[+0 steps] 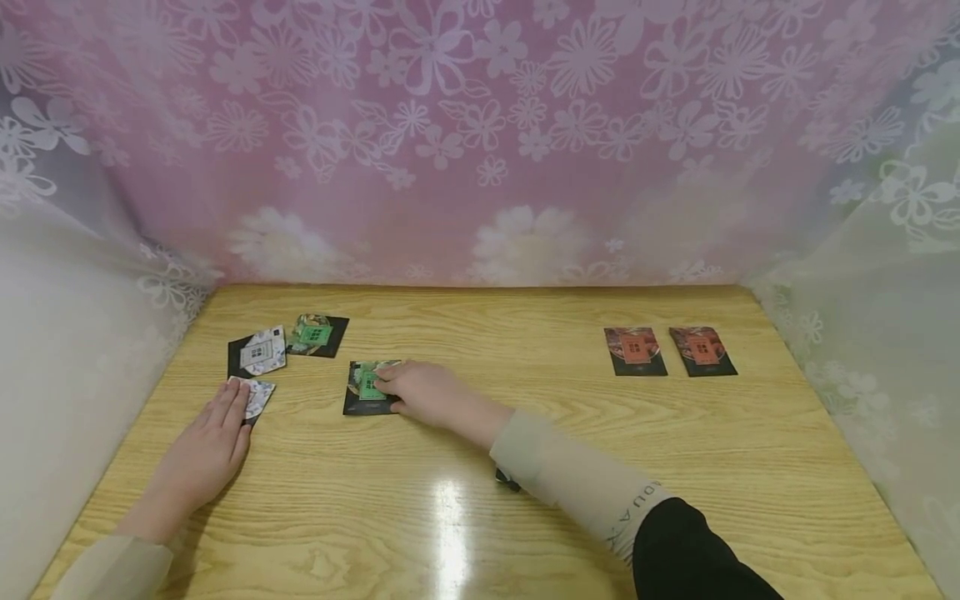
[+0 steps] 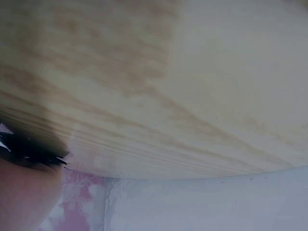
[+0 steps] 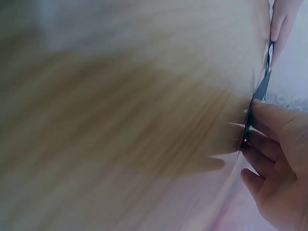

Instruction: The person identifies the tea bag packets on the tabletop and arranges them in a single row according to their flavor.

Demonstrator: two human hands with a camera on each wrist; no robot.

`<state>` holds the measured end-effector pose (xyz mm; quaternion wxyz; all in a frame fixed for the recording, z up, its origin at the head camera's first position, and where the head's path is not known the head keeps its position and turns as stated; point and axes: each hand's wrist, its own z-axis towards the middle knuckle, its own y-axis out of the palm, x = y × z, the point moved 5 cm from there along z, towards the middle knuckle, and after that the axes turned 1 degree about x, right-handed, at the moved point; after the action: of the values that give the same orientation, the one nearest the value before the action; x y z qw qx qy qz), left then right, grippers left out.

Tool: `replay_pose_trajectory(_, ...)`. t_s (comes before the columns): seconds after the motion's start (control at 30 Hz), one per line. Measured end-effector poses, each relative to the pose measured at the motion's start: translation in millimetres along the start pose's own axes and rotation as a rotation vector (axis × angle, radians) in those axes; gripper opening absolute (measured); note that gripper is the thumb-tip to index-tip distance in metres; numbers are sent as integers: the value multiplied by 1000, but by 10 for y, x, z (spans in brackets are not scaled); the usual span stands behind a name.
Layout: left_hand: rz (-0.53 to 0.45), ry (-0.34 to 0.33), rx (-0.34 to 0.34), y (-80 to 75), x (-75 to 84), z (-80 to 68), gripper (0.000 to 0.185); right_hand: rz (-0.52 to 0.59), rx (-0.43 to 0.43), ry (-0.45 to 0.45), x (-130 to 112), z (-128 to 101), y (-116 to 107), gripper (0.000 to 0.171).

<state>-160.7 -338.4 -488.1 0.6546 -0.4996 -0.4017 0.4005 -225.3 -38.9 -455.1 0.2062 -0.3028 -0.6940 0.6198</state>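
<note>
On a wooden surface (image 1: 570, 433) walled on three sides by pink-and-white floral lace curtain (image 1: 480, 142), a person sorts small picture cards. The right hand (image 1: 423, 392) lies over a green-printed card (image 1: 367, 387) near the middle-left; the right-wrist view shows its fingers (image 3: 269, 139) curled against the card's thin edge, pinching it as it lies on the wood. The left hand (image 1: 213, 442) rests flat with straight, relaxed fingers, its tips touching a white-patterned card (image 1: 257, 397) near the left edge. Just behind sit a second white-patterned card (image 1: 258, 352) and another green card (image 1: 317, 335), while two red cards (image 1: 667, 350) lie side by side well apart to the right.

The likely risk: the card is thin and flush with the smooth surface, so the pinch could slip, or a slide toward the back-left group could nudge those overlapping cards out of place. The trailing sleeve (image 1: 570, 487) could also drag across the wood, where a small dark object (image 1: 507, 479) shows beneath the forearm.

Open room is widest across the centre and the near edge; the left curtain hangs close beside the left-hand cards, leaving little margin there.
</note>
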Motion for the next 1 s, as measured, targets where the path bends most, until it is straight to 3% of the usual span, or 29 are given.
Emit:
replay_pose_trajectory(0.6,0,-3,1,-8,16,-7,62,140,81,66,803,-599,-30,54)
replay_pose_trajectory(1.0,-9,-21,-23,2,6,-11,62,149,144,97,1301,-1026,-25,50)
